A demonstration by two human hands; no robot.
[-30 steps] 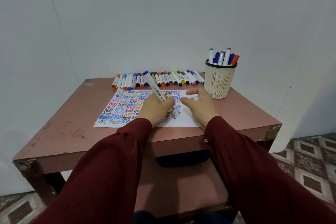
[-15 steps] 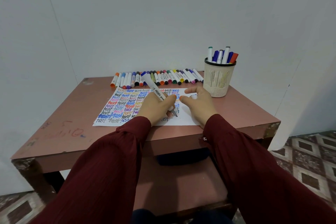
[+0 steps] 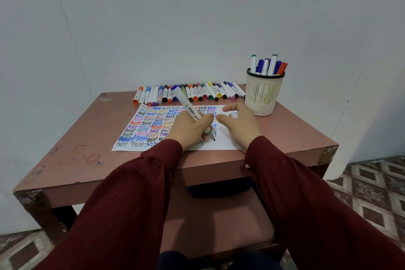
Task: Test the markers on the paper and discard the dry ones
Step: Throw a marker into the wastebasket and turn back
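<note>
The left hand (image 3: 188, 130) has its grip closed around a white marker (image 3: 190, 112), fingers wrapped low on the barrel near the writing end. The marker tilts up and away toward the far left, and its dark tip (image 3: 213, 139) touches the paper (image 3: 225, 143) at a bare white patch near the front edge. Just beside it, the right hand (image 3: 237, 126) rests on the paper with its grip pinching a small white cap (image 3: 233, 114) between the fingers, thumb pointing toward the left hand; the 2 hands are almost touching.

The paper lies flat on the worktop (image 3: 76, 138) and most of it is filled with rows of the word "test" in many colours. Behind it, along the far edge, a row of markers (image 3: 188, 93) lies side by side, caps on. To the right of the row, near the right hand, a cream mesh cup (image 3: 264, 92) stands upright holding several more markers (image 3: 268, 64), their ends sticking out above the rim. Faint scribbles (image 3: 87, 158) mark the worktop at the left. Both arms wear dark red sleeves (image 3: 135, 193).
</note>
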